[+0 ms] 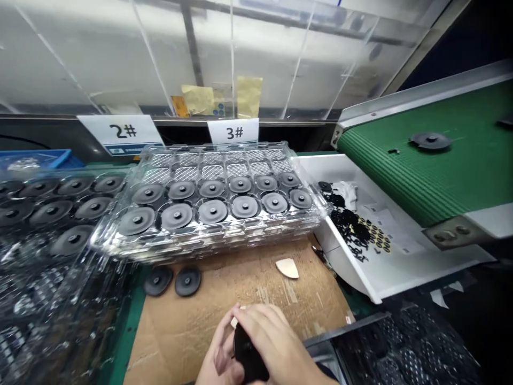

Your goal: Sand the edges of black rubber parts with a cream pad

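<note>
Low over the cardboard, my left hand (216,355) and my right hand (278,342) are both closed around a black disc (249,355). The disc is tilted, and much of it is hidden by my fingers. A small whitish piece (234,322) shows at the fingertips; what it is I cannot tell. Beyond my hands, two dark round discs with raised centres, a left one (158,280) and a right one (188,280), lie on the cardboard sheet (160,342). To their right is a pale wedge-shaped pad (287,268).
A stack of clear trays (216,235) holds rows of discs in front of the "3#" sign (233,132). More filled trays (52,214) stand left. On the right are a white bin (360,278) with black scraps and a green conveyor (460,182) carrying a disc (430,140).
</note>
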`<state>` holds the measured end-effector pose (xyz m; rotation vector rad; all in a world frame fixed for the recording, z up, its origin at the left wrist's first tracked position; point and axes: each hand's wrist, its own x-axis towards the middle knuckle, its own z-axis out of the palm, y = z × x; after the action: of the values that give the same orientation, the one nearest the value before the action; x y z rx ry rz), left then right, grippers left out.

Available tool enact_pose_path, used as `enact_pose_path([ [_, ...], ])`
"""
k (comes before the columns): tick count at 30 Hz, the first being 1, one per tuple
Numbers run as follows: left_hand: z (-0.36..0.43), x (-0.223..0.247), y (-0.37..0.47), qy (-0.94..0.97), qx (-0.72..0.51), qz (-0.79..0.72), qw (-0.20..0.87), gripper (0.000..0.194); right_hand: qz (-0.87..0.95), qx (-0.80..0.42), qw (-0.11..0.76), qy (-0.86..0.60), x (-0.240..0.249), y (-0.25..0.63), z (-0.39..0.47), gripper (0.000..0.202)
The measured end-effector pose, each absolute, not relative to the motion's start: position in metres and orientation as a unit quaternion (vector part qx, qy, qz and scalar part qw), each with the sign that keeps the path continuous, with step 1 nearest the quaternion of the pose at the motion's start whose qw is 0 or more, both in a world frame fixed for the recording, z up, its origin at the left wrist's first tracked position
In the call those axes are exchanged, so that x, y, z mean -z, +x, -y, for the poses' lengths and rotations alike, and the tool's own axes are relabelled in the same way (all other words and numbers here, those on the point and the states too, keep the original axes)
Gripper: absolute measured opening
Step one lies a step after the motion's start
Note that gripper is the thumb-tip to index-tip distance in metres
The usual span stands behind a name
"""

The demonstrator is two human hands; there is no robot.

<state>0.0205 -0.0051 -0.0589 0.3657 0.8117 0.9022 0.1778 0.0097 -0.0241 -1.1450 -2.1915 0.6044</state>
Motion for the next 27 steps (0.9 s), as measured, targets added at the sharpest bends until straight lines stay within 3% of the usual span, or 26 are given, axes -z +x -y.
enact_pose_path([
  [3, 0.01, 0.056, 0.008, 0.1, -0.446, -0.365, 0.811, 0.061, 0.799, -0.262, 0.228, -0.491, 0.026, 0.181, -0.012, 0.075],
  [7, 0.012, 0.05, -0.013, 0.039, -0.508, -0.355, 0.784, 0.052, 0.722, -0.286, 0.162, -0.609, 0.055, 0.182, -0.015, 0.041],
  [12, 0.012, 0.039, -0.026, 0.014, -0.534, -0.353, 0.768, 0.057, 0.731, -0.301, 0.182, -0.585, 0.092, 0.157, -0.003, 0.033],
  [19, 0.012, 0.026, -0.024, -0.018, -0.548, -0.35, 0.759, 0.063, 0.737, -0.339, 0.206, -0.547, 0.088, 0.145, -0.009, 0.03],
  [24, 0.006, 0.029, -0.024, -0.07, -0.55, -0.293, 0.779, 0.04, 0.753, -0.343, 0.205, -0.522, 0.082, 0.143, -0.01, 0.033],
  [27, 0.002, 0.032, -0.024, -0.078, -0.556, -0.29, 0.775, 0.03, 0.777, -0.346, 0.197, -0.488, 0.082, 0.141, -0.007, 0.025],
])
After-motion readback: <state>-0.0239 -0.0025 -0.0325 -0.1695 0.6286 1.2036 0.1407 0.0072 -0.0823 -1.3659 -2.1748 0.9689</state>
